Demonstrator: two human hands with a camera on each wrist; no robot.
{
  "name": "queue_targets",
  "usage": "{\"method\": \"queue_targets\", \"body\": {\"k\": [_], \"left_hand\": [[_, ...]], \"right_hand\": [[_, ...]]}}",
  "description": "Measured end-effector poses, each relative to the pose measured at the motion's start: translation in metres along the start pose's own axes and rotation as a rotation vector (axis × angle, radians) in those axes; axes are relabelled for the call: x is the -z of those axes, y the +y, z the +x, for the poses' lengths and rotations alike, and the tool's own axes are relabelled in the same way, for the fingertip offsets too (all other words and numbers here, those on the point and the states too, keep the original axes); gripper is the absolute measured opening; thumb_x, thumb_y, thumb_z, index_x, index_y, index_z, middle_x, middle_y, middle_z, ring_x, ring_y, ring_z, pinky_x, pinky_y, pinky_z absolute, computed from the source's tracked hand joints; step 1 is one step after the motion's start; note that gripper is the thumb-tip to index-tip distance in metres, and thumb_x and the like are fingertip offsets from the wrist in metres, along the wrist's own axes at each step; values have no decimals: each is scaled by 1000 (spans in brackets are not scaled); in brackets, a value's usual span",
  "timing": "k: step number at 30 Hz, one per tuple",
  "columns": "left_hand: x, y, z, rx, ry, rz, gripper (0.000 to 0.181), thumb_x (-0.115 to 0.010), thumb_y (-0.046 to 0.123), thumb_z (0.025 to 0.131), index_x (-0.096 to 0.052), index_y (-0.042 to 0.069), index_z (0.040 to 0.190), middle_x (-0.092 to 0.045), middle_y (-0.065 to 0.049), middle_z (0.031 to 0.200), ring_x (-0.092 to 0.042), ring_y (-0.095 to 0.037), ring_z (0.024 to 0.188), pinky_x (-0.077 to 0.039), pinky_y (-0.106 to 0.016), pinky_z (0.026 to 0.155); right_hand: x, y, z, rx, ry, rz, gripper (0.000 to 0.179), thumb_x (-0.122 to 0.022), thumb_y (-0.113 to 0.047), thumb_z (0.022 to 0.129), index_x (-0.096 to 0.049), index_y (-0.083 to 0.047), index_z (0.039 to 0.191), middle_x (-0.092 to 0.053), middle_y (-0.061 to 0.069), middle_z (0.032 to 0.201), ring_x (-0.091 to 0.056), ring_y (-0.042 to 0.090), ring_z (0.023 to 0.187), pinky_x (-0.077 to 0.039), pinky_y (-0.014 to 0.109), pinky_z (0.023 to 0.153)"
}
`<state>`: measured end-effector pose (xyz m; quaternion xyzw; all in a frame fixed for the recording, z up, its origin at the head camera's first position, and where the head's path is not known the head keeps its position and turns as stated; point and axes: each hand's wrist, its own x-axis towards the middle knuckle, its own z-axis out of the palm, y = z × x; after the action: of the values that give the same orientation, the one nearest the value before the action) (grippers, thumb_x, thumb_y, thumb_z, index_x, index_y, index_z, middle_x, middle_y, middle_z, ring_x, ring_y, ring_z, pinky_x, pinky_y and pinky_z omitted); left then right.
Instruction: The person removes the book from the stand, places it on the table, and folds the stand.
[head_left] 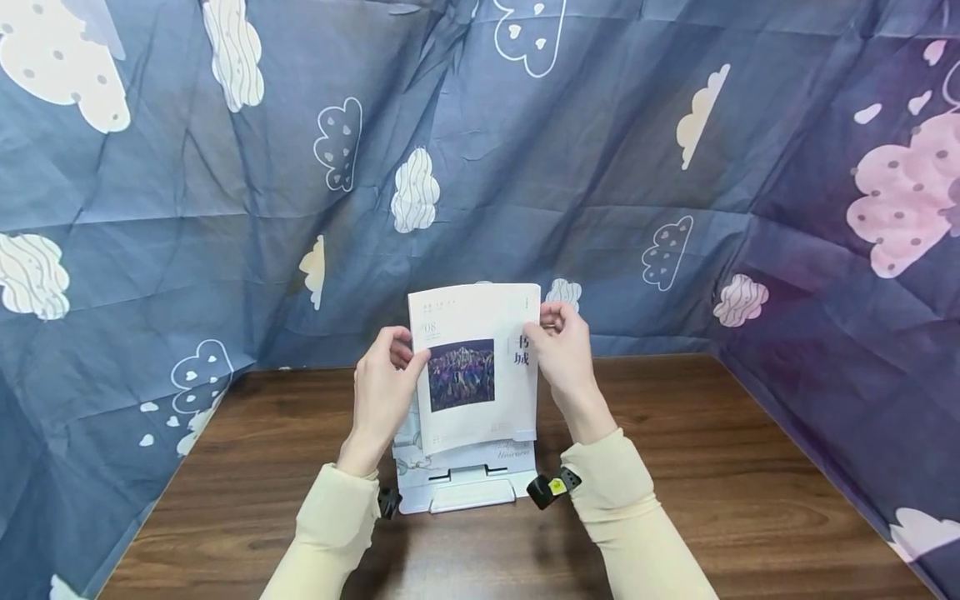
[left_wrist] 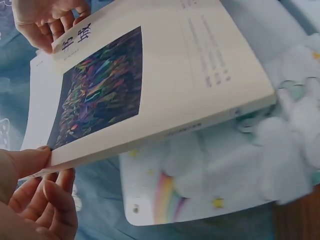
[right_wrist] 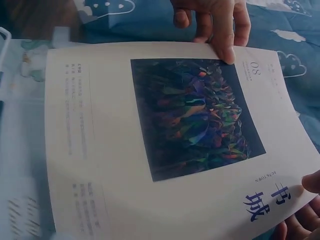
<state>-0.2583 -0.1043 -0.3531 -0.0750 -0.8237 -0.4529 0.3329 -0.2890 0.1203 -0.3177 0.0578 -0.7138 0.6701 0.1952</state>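
Note:
A white book (head_left: pixel 472 367) with a dark, colourful picture and blue characters on its cover stands upright above a white book stand (head_left: pixel 465 487) on the wooden table (head_left: pixel 712 467). My left hand (head_left: pixel 382 392) pinches the book's left edge, thumb on the cover and fingers behind. My right hand (head_left: pixel 562 346) grips the upper right edge by the spine. The left wrist view shows the book (left_wrist: pixel 165 75) tilted over the stand (left_wrist: pixel 215 185), with my left hand (left_wrist: pixel 35 170) at its edge. In the right wrist view the cover (right_wrist: pixel 150 150) fills the frame.
Blue cloth with cloud prints (head_left: pixel 600 167) hangs behind and on both sides of the table. A small black device with a yellow tag (head_left: pixel 553 487) sits on my right wrist. The stand's panel carries a rainbow and cloud print (left_wrist: pixel 165 195).

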Motion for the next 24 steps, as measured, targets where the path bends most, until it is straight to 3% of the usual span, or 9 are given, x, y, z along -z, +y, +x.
{"method": "queue_targets", "body": {"k": [6, 12, 24], "left_hand": [[3, 21, 12, -79, 19, -27, 26, -74, 13, 89, -60, 5, 110, -62, -6, 82, -60, -20, 73, -45, -34, 63], [1, 43, 19, -118, 5, -50, 27, -74, 15, 88, -60, 7, 109, -61, -3, 80, -59, -17, 71, -45, -34, 63], [-33, 75, 26, -134, -72, -134, 27, -75, 17, 88, -59, 9, 109, -60, -1, 79, -59, -12, 69, -49, -31, 61]], "right_hand": [[13, -20, 11, 60, -24, 4, 25, -61, 4, 90, -51, 3, 112, -58, 12, 97, -58, 20, 81, -46, 30, 75], [32, -37, 22, 90, -37, -31, 27, -62, 3, 89, -50, 2, 113, -57, 10, 94, -57, 18, 79, -44, 27, 68], [79, -54, 35, 124, -4, -113, 23, -64, 2, 88, -51, -1, 107, -58, 6, 89, -54, 13, 75, -43, 21, 64]]}}
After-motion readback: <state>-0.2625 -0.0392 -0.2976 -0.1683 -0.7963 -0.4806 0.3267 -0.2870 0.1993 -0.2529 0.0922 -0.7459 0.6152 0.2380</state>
